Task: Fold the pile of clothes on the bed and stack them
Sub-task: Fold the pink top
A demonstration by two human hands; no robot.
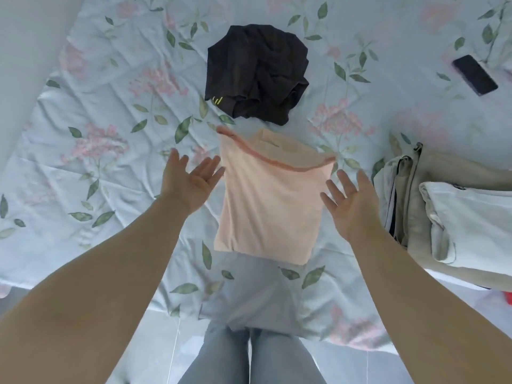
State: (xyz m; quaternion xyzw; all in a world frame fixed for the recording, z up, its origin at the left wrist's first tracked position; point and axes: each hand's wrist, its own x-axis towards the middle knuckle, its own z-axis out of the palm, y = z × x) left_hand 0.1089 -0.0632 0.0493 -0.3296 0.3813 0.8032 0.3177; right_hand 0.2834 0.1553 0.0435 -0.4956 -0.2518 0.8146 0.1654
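A: What covers the bed (360, 87)?

B: A pale blue sheet (105, 167) printed with pink flowers and green leaves, creased all over.

A: And what lies on it?

B: A folded pink garment (271, 200), lying flat. Just beyond its far edge sits a crumpled dark garment (257, 73) with small yellow marks. Right of the pink garment, close by, is a stack of folded clothes (443, 217) — beige below, white on top. Farther right and beyond it — a dark phone (474, 74).

Both bare arms stretch in from 7 and 5 o'clock; the left hand (191, 181) and right hand (350, 202) hover apart, palms inward, fingers spread toward 12 o'clock.
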